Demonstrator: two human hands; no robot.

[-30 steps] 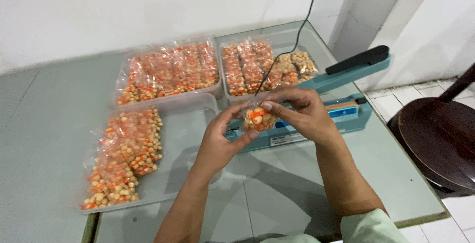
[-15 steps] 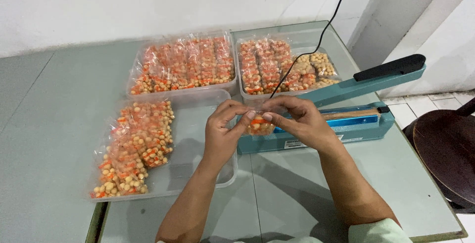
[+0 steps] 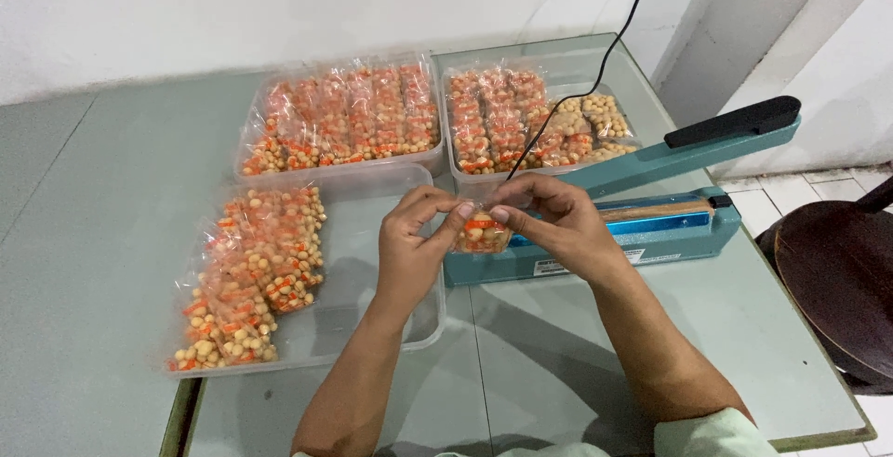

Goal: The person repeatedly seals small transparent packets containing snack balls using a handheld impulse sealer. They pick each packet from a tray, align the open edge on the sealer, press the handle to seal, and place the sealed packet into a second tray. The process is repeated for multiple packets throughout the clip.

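My left hand [image 3: 411,238] and my right hand [image 3: 551,220] together pinch the top of a small clear bag of yellow and orange snacks [image 3: 481,234]. The bag hangs between them in front of the left end of a teal heat sealer [image 3: 642,220]. The sealer's arm, with its black handle [image 3: 735,120], is raised. A black cord [image 3: 595,76] runs from the sealer up over the back tray.
A clear tray [image 3: 391,327] at the front left holds a pile of filled snack bags [image 3: 251,276]. Two more trays of bags [image 3: 339,118] [image 3: 530,122] stand at the back. A dark round stool [image 3: 837,280] is beside the grey table's right edge.
The view has shifted, so everything sits further right and lower in the frame. My hands stay together on the small bag in front of the sealer.
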